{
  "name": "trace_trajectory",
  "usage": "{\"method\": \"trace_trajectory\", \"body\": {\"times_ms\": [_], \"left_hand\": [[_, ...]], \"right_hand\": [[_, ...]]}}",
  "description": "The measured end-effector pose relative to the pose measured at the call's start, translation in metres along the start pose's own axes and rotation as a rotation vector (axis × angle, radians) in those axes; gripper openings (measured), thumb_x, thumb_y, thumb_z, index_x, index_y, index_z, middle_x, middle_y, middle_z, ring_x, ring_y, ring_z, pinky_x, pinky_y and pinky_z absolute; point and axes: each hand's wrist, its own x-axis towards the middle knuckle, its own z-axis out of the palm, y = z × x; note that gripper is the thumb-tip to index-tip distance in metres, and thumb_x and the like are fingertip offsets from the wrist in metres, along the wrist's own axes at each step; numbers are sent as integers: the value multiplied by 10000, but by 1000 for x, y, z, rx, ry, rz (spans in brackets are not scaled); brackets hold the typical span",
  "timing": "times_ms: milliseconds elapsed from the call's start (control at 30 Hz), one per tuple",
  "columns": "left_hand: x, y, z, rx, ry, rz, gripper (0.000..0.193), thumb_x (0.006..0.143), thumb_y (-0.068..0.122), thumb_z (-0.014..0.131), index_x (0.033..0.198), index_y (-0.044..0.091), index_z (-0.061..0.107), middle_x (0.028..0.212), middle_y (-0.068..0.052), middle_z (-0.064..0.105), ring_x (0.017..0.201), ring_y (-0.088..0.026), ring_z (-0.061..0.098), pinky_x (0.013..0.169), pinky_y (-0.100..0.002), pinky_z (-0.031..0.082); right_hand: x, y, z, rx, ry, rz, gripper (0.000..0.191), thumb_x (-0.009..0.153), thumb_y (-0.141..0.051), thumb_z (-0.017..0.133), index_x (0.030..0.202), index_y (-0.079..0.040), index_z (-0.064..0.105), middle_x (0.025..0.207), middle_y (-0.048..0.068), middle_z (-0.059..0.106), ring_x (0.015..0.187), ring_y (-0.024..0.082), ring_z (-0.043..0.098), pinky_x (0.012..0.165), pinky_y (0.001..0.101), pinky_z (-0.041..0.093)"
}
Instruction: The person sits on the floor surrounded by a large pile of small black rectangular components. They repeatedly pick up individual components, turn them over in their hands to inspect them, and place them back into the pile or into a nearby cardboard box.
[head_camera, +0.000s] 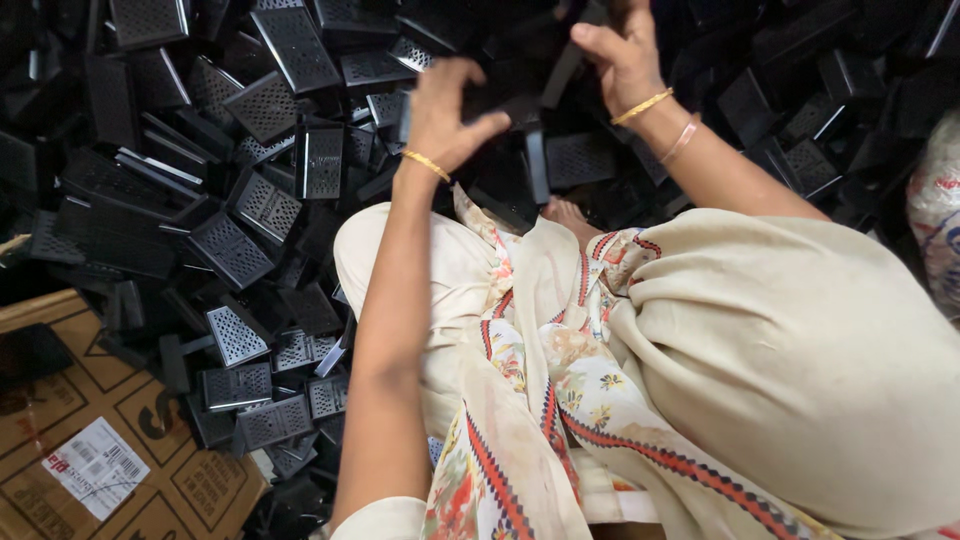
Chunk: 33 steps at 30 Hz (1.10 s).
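Observation:
I sit amid a heap of black plastic parts with perforated grille faces (268, 105). My left hand (440, 115), with a gold bangle at the wrist, reaches forward and clasps a dark plastic part (500, 95) between thumb and fingers. My right hand (625, 60), wearing two bangles, is a little farther off and grips a narrow black plastic piece (560, 72) that meets the same dark part. The shapes between the two hands are too dark to separate clearly.
Black grille parts cover the floor to the left, ahead and to the right (800, 160). A flattened cardboard box with a white label (90, 440) lies at lower left. My cream, flower-patterned clothing (700, 350) and a bare foot (570, 213) fill the foreground. A printed bag (937, 215) sits at the right edge.

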Motion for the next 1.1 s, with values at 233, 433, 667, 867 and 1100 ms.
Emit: {"method": "trace_trajectory", "body": {"times_ms": [233, 433, 667, 867, 1100], "left_hand": [[-20, 3, 0, -80, 214, -50, 336, 902, 300, 797, 1171, 144, 670, 1210, -78, 605, 1137, -310, 552, 984, -429, 466], [-23, -12, 18, 451, -35, 19, 582, 640, 269, 875, 1166, 109, 684, 1365, -209, 477, 1156, -411, 504, 856, -492, 439], [-19, -42, 25, 440, -126, -300, 795, 666, 444, 894, 1271, 23, 597, 1305, -251, 486, 1156, -434, 492, 896, -536, 479], [-11, -35, 21, 339, -96, -506, 807, 641, 410, 876, 1287, 38, 565, 1192, -246, 528, 1144, -439, 487, 908, -547, 458], [-24, -25, 13, 45, 63, 34, 606, 827, 250, 832, 1337, 64, 565, 1316, -261, 538, 1237, -446, 513, 1084, -495, 466]], "right_hand": [[-8, -8, 11, 20, -120, 7, 545, 945, -29, 786, 1408, -85, 504, 1382, 29, 552, 1295, 168, 499, 1086, 319, 421], [-4, -5, 11, 37, -74, 38, 464, 981, -34, 796, 1360, -66, 529, 1224, 52, 570, 1001, 138, 528, 824, 266, 455], [1, 3, 5, 30, -58, 24, 520, 945, -31, 795, 1379, -72, 511, 1334, 43, 569, 1135, 128, 558, 902, 252, 497], [4, 9, 10, -37, -88, -15, 519, 939, -31, 806, 1374, -77, 528, 1354, 42, 565, 1246, 151, 556, 1062, 275, 478], [5, 3, 7, -49, -47, 39, 429, 924, -64, 797, 1293, -32, 581, 1247, 30, 626, 1207, 161, 590, 1085, 300, 482]]}}
